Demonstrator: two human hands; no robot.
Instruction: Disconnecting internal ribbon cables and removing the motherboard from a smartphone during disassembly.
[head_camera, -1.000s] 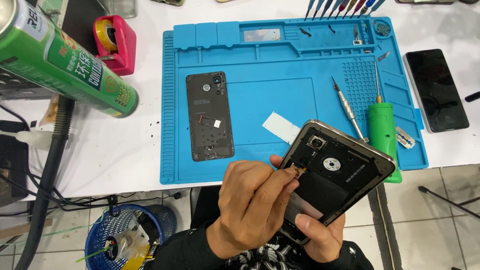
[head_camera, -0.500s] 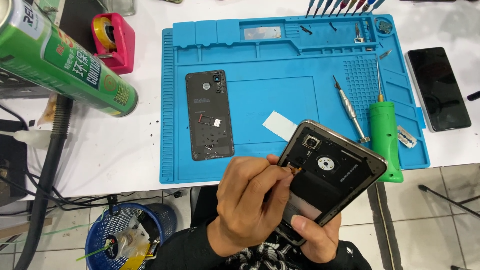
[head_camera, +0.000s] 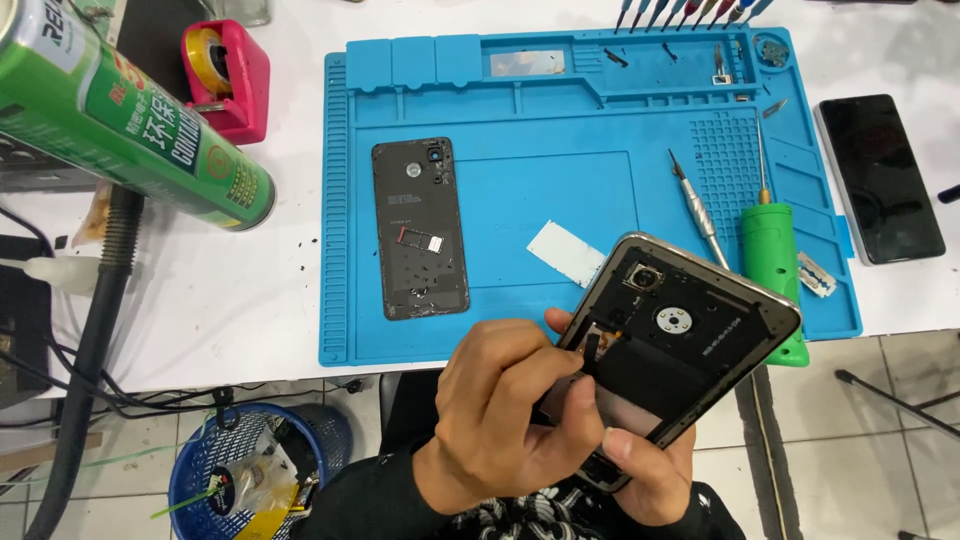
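Phone: I see the opened phone (head_camera: 680, 335), back cover off, held tilted in the air over the near edge of the desk (head_camera: 200, 300), just in front of the blue work mat (head_camera: 560, 180).
Head view, containers: blue mesh bin (head_camera: 225, 470) on the floor under the desk holds scraps of paper and yellow and green waste; I cannot tell the pieces apart.
Mat trays: small compartments along the mat's far edge hold a few tiny parts, too small to name.
Pink holder: tape dispenser (head_camera: 228, 75) with a yellow roll inside, left of the mat.
Left hand: left hand (head_camera: 505, 420) lies over the phone's lower half, fingers (head_camera: 575, 395) curled and pinched against the inside of the frame; what they pinch is hidden from me.
Right hand: right hand (head_camera: 655, 470) grips the phone's lower end from beneath, thumb on the frame.
On the mat: black back cover (head_camera: 420, 228) lying flat, white slip (head_camera: 565, 252), metal driver (head_camera: 698, 208), green-handled tool (head_camera: 770, 250).
Elsewhere: green spray can (head_camera: 120, 115) on its side at left; dark phone (head_camera: 880, 178) face up at right.
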